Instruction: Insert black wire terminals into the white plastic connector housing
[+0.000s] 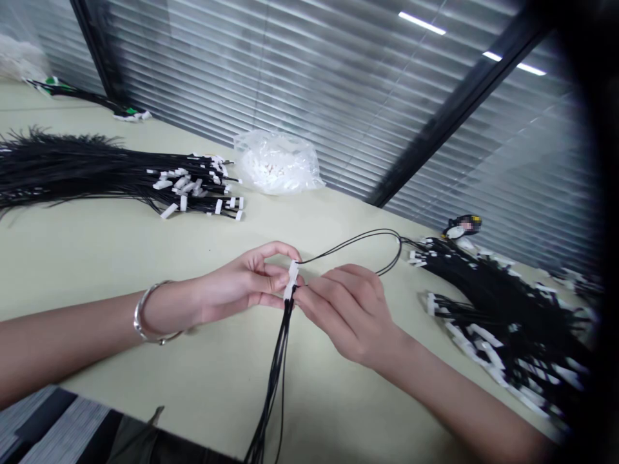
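My left hand [246, 283] pinches a small white connector [291, 278] between thumb and fingers. My right hand [345, 309] meets it from the right, its fingertips closed on the thin black wires [275, 374] just below the connector. Those wires hang down toward the near table edge. A black wire loop [382, 241] arcs from the connector to the right. A silver bracelet [142, 316] sits on my left wrist.
A large bundle of black wires with white connectors [120, 177] lies at the far left, another bundle [503, 322] at the right. A clear plastic bag of white parts [278, 161] rests by the window blinds [290, 64]. The pale green table [97, 251] carries everything.
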`<act>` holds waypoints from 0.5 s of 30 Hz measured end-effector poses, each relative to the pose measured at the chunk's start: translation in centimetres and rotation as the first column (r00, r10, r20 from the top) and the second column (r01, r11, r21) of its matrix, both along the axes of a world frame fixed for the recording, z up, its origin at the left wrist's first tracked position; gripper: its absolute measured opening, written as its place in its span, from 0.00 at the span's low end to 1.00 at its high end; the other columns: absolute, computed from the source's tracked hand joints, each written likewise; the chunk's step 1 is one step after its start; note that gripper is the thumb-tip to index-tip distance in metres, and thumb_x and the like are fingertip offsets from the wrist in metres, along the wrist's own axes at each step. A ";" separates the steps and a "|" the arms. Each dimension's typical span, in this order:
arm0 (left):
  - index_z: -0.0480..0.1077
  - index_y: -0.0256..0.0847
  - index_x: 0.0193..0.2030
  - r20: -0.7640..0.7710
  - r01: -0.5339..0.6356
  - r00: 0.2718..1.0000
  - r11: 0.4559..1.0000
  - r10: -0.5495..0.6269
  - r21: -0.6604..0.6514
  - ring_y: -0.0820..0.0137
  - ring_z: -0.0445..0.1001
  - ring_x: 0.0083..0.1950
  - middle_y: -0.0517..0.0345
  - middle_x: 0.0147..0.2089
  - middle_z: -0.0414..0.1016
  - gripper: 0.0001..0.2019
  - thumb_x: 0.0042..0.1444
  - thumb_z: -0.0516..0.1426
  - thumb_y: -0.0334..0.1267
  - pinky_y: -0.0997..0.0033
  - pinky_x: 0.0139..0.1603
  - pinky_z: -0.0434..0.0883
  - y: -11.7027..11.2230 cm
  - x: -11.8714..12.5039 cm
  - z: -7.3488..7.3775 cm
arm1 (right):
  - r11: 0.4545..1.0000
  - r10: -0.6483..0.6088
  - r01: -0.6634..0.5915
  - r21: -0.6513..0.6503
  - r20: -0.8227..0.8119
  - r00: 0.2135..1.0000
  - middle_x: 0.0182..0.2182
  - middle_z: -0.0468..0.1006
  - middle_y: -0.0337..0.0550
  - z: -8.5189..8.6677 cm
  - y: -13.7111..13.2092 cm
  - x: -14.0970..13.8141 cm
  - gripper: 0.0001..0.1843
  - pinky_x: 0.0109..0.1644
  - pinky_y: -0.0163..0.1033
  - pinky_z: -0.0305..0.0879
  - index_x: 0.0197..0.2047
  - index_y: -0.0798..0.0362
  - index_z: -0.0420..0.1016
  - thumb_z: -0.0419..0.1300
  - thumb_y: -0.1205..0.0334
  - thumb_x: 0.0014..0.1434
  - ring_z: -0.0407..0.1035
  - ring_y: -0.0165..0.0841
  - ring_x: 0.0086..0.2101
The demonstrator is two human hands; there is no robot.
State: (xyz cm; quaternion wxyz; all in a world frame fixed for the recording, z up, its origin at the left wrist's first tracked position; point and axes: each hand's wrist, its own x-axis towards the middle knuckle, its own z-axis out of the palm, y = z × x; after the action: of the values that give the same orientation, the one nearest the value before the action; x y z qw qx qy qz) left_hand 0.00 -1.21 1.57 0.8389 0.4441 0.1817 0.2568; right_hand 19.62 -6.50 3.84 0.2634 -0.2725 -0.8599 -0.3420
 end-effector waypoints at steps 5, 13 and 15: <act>0.64 0.45 0.45 0.014 0.003 1.000 1.000 -0.003 -0.017 0.77 0.72 0.35 0.62 0.34 0.71 0.12 0.55 0.56 0.29 0.80 0.37 0.68 -0.1 0.0 0.3 | 1.000 0.003 -0.003 0.021 0.004 1.000 0.39 0.69 0.32 -0.1 0.1 0.1 0.16 0.47 0.35 0.61 0.41 0.52 0.70 0.63 0.60 0.48 0.59 0.24 0.41; 0.64 0.45 0.45 0.017 0.017 1.000 1.000 -0.017 0.000 0.74 0.73 0.37 0.58 0.36 0.73 0.11 0.56 0.56 0.29 0.74 0.41 0.70 -0.1 0.0 0.3 | 0.997 0.069 -0.068 0.022 -0.034 0.997 0.38 0.70 0.34 -0.2 0.3 0.3 0.17 0.46 0.36 0.61 0.40 0.55 0.69 0.64 0.62 0.46 0.60 0.25 0.40; 0.64 0.45 0.45 0.021 0.017 1.000 1.000 -0.017 0.000 0.73 0.73 0.37 0.58 0.36 0.73 0.11 0.56 0.56 0.30 0.73 0.41 0.70 -0.1 0.0 0.4 | 0.997 0.071 -0.070 0.021 -0.040 0.997 0.38 0.70 0.35 -0.2 0.3 0.4 0.17 0.46 0.36 0.62 0.40 0.55 0.69 0.65 0.62 0.45 0.60 0.25 0.40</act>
State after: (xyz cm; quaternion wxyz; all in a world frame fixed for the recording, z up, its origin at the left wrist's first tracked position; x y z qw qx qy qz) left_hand 0.04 -1.33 1.92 0.8430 0.4428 0.1691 0.2542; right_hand 19.98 -6.19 3.64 0.2955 -0.2464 -0.8599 -0.3355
